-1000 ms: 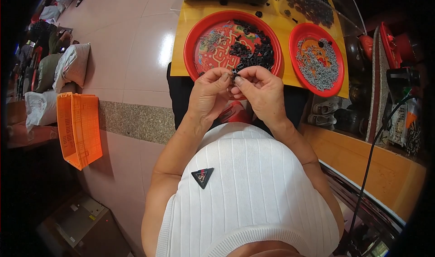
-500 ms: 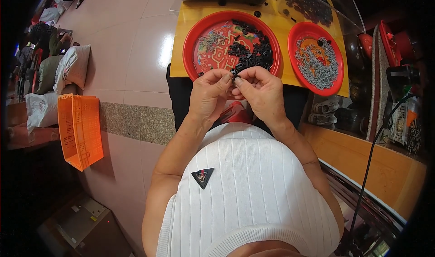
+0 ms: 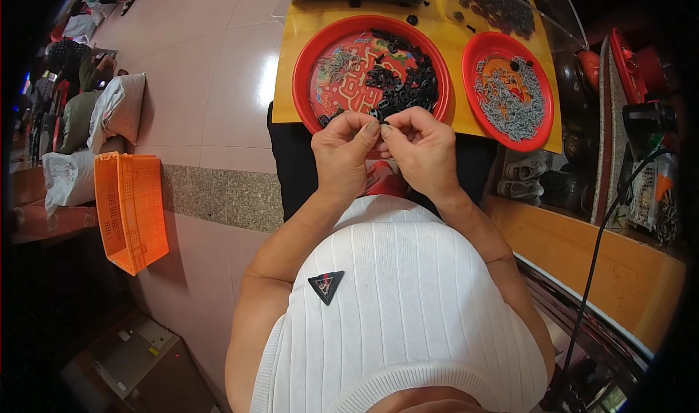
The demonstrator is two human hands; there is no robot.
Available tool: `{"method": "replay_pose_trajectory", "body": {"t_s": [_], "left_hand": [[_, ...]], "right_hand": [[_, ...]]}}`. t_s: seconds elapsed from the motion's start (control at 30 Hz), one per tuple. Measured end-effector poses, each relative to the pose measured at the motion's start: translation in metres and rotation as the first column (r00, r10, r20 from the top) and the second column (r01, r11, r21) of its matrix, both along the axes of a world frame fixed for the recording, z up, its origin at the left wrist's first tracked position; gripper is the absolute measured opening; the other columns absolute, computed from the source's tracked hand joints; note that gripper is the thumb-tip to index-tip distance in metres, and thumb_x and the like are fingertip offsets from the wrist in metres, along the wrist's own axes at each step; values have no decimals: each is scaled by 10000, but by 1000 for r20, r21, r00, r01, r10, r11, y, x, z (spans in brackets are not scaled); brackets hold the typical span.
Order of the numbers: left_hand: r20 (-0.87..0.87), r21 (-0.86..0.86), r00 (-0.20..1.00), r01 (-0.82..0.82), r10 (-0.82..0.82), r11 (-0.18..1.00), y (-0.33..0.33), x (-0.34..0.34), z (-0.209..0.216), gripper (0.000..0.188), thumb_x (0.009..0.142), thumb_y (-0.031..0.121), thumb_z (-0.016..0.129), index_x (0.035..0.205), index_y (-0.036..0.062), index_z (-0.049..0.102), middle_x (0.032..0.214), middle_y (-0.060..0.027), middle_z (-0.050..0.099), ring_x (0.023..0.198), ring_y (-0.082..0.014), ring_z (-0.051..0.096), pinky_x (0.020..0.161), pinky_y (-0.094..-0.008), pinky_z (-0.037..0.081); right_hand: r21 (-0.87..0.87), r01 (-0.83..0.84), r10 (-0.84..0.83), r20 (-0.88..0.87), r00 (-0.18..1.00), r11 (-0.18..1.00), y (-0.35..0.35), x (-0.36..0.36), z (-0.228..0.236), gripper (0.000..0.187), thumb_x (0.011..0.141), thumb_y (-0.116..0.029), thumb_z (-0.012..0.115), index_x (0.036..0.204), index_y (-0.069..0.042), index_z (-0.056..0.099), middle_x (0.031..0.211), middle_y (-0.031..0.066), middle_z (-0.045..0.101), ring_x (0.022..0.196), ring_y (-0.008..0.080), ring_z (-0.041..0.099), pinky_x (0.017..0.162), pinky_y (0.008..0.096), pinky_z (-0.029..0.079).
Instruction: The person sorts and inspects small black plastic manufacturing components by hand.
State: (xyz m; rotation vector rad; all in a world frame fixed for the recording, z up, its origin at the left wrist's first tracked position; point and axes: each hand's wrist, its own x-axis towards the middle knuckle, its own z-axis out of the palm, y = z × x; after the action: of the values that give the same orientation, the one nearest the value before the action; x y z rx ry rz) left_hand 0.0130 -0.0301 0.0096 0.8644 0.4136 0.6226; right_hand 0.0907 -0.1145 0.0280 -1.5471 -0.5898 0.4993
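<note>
My left hand [image 3: 341,149] and my right hand [image 3: 424,152] meet fingertip to fingertip over the near rim of a red round tray [image 3: 300,85]. Both pinch a small black plastic part, mostly hidden by the thumbs and fingers. Inside the tray lies a heap of small black plastic parts [image 3: 411,85] on the right, with grey screws [image 3: 338,62] at the upper left. A second red tray [image 3: 470,56], to the right, carries a spread of grey screws [image 3: 520,118] and a black piece [image 3: 515,65].
Both trays rest on a yellow table [image 3: 287,56]; the right one overhangs its near edge. Clear bins of black parts [image 3: 495,9] stand at the back. An orange crate [image 3: 135,213] and white sacks [image 3: 120,111] are on the floor at left. A black cable [image 3: 593,260] hangs at right.
The thumbs have shifted slightly, and less of the black part shows between them. My hands stay at the tray's near rim.
</note>
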Motion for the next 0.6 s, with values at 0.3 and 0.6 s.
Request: {"method": "replay_pose_trajectory", "body": {"t_s": [0.3,0.6], "left_hand": [[70,-149,995,87,-77,985,1,3,3,129,826,9,521,946,-32,548,842,-85,586,724,-118,567,645,-232,486],[-12,-53,992,121,-122,991,7,4,-6,157,805,-20,531,958,-33,562,854,-89,602,711,-131,573,672,-242,484]], "right_hand": [[95,-64,91,-309,947,993,-1,15,5,67,778,-17,567,812,35,542,698,70,594,604,96,591,532,214,507],[48,-76,87,-331,940,996,-3,20,6,74,778,-13,561,820,41,534,693,69,585,602,105,594,533,214,509]]}}
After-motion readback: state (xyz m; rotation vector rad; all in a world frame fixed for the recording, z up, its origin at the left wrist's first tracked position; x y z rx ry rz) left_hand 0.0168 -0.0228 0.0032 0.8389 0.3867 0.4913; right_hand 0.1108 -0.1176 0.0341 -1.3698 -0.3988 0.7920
